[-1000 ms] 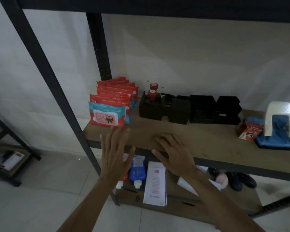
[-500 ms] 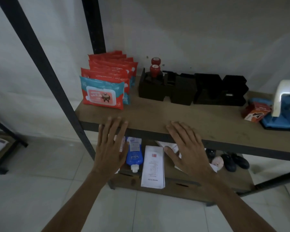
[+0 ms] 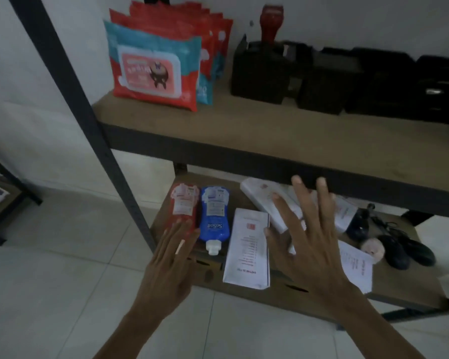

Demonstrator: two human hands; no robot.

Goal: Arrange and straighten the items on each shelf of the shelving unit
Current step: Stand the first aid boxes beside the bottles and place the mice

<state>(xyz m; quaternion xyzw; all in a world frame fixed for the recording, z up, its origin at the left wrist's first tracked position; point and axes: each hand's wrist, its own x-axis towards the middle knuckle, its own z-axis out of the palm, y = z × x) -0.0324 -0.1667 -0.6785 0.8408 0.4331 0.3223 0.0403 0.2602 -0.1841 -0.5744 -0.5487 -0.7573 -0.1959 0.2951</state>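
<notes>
I see both hands apart, fingers spread, gripping nothing; the blue plastic squeeze bottle (image 3: 214,221) lies on the lower wooden shelf (image 3: 399,288); my left hand (image 3: 171,257) covers the red squeeze bottle (image 3: 183,206) just left of it; my right hand (image 3: 314,244) is right of it, beyond the white folded leaflet (image 3: 248,252).

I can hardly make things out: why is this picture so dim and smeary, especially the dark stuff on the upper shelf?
Head view: dim, flat light merges the black rectangular boxes on the upper wooden shelf into one dark mass; the left hand and right hand look motion-blurred; the blue plastic squeeze pouch has a readable label.
</notes>
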